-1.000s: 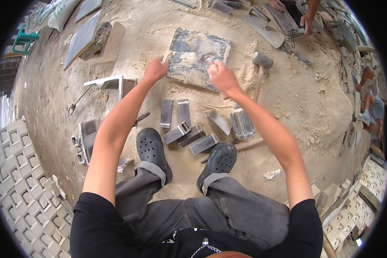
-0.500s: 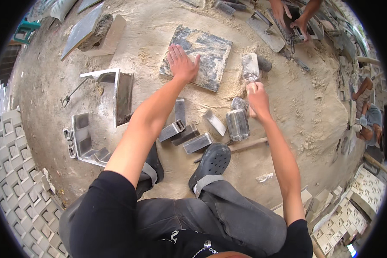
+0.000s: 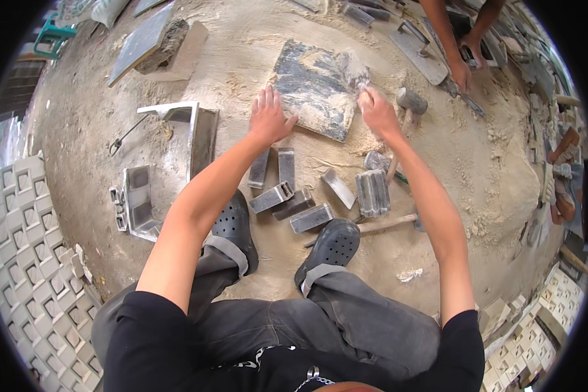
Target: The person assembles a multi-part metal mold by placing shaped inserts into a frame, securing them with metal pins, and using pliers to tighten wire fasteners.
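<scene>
My left hand (image 3: 268,119) lies with its fingers stretched out at the near left edge of a square dark slab (image 3: 310,88) dusted with tan powder. The hand grips nothing. In my right hand (image 3: 377,111), closed fingers hold a trowel (image 3: 354,69) by its handle. Its pale blade, smeared by motion, is over the slab's far right part. A mallet (image 3: 411,100) with a wooden handle lies just right of that hand. Nearer to me are several dark metal blocks (image 3: 272,197), a pale curved piece (image 3: 338,188) and a ribbed grey block (image 3: 372,193).
Angled metal mould parts (image 3: 202,140) stand on the left. Another person's hands (image 3: 467,62) work at the far right beside a flat float (image 3: 417,53). Stacked pale blocks (image 3: 26,261) line the left side. A second hammer (image 3: 389,223) lies by my right shoe (image 3: 333,248).
My right hand has moved the trowel left and away from me, from beside the slab onto it. My left hand has slid from the slab's surface back to its near left edge.
</scene>
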Demonstrator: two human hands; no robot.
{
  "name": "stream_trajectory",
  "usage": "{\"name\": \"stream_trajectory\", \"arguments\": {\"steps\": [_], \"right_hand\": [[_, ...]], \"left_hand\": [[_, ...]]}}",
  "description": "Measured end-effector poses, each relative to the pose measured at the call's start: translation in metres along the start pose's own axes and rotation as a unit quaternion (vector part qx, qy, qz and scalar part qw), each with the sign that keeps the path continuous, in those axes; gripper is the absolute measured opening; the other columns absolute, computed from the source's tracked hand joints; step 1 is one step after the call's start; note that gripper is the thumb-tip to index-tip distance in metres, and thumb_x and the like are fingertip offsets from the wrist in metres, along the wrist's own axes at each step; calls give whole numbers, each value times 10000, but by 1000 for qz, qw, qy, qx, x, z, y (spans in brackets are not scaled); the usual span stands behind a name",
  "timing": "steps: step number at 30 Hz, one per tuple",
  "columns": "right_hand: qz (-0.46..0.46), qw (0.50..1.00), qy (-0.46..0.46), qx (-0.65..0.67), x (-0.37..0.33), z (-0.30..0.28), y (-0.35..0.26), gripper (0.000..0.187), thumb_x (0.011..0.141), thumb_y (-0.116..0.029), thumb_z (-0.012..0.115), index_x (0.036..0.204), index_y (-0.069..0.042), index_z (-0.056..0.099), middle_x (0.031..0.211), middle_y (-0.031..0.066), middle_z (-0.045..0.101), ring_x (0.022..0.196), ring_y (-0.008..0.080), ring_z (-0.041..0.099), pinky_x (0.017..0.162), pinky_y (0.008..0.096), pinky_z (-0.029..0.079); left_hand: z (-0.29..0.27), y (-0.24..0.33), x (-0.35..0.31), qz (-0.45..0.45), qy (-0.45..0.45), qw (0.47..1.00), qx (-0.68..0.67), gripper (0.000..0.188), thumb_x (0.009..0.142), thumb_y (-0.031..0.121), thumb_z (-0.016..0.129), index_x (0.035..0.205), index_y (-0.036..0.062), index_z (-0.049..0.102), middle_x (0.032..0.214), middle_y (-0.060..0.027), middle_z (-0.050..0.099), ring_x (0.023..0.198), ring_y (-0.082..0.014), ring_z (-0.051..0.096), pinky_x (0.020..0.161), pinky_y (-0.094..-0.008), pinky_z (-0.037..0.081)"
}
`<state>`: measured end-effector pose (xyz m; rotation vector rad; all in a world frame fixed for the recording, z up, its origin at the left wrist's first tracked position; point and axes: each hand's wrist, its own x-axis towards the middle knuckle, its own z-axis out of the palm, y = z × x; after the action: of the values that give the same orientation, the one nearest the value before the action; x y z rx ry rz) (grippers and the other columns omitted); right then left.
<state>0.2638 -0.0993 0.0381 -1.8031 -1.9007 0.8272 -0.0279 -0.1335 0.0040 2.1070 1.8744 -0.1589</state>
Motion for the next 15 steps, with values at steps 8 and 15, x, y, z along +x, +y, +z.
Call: {"name": "stream_trajectory", "arguments": {"steps": [8,15], "right_hand": [[0,976,-213,-53,46,13,-52,493,987,-339,497,1380,-41,524,1088,199,698,996,322,671,900,441,513],[-18,985,-149,-86,75,12,-47,486,1012,-294,450,1417,-27,479,1044,165,706,617,164,596,729,382,547]], "left_hand": [[-6,-12,-45,220,-170,941,-195,789,964,514,490,1492,-40,301,1556,-223,304,1485,-330,207,1219,-435,172],[2,47,-54,90,26,996,-13,730,937,484,539,1440,-27,402,1544,-230,324,1467,-408,213,1203,-487,196]]}}
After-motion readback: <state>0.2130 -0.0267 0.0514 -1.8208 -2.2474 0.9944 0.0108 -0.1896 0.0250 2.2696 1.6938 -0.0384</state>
